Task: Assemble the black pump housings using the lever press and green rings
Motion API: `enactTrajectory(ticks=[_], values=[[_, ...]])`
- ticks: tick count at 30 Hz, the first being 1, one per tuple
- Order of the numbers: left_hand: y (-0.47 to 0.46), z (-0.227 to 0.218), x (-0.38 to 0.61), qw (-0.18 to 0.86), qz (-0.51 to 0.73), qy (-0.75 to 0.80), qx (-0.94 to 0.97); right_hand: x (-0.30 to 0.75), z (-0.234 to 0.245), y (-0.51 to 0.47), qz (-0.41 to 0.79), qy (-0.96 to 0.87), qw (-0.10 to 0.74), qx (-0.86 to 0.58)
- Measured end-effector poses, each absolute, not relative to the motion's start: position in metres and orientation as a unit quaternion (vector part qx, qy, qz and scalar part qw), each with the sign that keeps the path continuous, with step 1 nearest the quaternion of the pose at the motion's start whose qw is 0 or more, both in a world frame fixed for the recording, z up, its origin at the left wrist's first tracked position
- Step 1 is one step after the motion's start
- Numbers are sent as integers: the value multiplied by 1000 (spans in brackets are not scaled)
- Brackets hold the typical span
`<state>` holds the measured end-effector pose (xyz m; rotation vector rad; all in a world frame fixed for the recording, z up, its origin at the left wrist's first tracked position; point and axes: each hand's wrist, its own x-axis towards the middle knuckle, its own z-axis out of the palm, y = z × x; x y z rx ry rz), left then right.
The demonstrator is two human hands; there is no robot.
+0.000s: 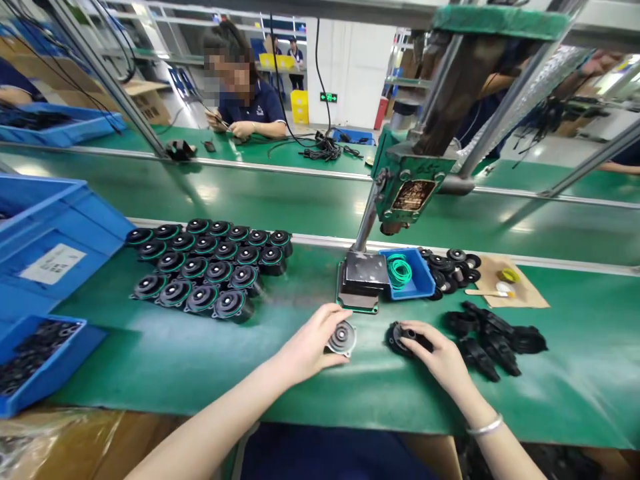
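In the left hand point(311, 343), a disc point(342, 339) faces upward.

Room is found on the table point(200, 373) between the black round parts point(194, 268) and left hand point(311, 343); ahead, the way is blocked by the press point(407, 183).

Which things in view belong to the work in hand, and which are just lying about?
Likely in the work:
grey round part in left hand
black round part in right hand
rows of green-ringed black parts
green rings in blue tray
green press

Probably just lying about:
tangled black cables, far bench
cardboard box behind
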<state>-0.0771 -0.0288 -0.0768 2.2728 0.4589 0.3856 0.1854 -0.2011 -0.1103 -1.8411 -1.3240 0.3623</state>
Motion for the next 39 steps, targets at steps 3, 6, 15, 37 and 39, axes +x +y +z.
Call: enactTrajectory(ticks=[3,6,15,37,39], values=[[-40,-96,-57,473,156,161,852,178,-83,-186,150,-515,421,-732],[-48,-113,-46,545,174,164,804,159,-59,-173,147,-542,425,-710],[-50,-111,-29,599,159,169,766,137,-54,-164,162,-586,424,-671],[-54,-125,-42,504,235,172,813,113,-61,-161,64,-658,348,-665],[-54,-126,-42,503,236,170,814,112,-61,-161,59,-659,347,-665]])
